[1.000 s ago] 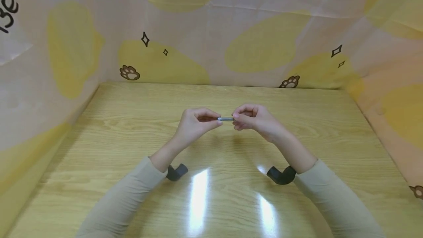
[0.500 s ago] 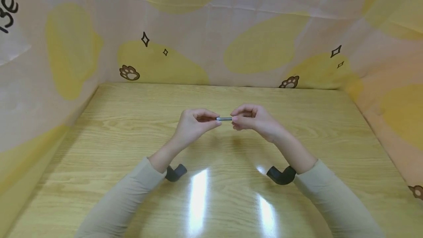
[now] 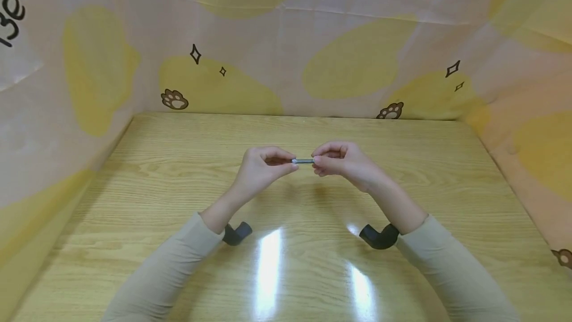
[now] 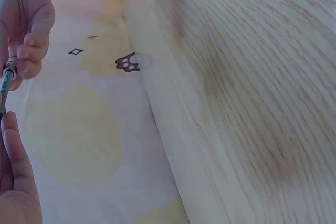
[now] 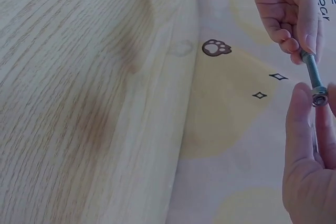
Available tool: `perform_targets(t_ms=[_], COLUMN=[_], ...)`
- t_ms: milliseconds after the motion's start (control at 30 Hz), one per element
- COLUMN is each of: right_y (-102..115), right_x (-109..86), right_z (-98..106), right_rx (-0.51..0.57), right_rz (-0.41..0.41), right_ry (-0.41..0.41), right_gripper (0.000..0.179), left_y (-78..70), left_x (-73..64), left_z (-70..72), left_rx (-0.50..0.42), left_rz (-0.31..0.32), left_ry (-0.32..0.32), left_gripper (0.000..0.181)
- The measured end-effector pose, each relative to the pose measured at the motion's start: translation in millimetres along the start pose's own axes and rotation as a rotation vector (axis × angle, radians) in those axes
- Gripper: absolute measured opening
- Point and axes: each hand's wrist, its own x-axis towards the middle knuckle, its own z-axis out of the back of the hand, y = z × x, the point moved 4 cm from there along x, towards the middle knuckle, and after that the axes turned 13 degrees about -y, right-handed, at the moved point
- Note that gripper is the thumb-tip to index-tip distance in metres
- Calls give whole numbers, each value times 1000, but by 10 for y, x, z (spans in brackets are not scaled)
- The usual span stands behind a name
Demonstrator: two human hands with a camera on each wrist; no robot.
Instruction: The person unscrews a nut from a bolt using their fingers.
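A silver threaded bolt [image 3: 304, 161] is held level above the table, between the two hands. My left hand [image 3: 262, 167] pinches its head end between thumb and fingers. At the other end, a metal nut [image 5: 319, 97] sits around the tip of the bolt in the right wrist view. The thumb and fingers of my right hand [image 3: 346, 165] pinch this nut, and the remaining fingers are curled. In the left wrist view the nut [image 4: 10, 68] also shows, with thread visible below it. The fingers mostly cover the bolt's head.
A wood-grain table [image 3: 304, 272] lies below the hands. Printed cloth [image 3: 286, 39] stands along its back and sides. Two black bent pieces [image 3: 380, 237] [image 3: 238, 233] are at the wrists, by the sleeve cuffs.
Both hands and the bolt have shifted very slightly left. The right fingers have changed position a little around the nut end; the left hand keeps its pinch.
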Motion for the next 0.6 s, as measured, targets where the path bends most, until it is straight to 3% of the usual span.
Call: perform_targets(t_ms=[133,367,600], right_y=[7,10,15], right_x=[-4,3,-3], right_z=[8,-18,22], right_rx=[0,12,16], right_rz=[22,-49,5], right_ry=[-7,-5,-8], right_gripper=[22,20,15], left_y=[18,24,11], left_x=[-3,7,17], left_z=[4,0,-3], left_rx=[2,9,0], left_rz=[6,16,29], left_ry=[7,-5,3], left_gripper=[15,15,16])
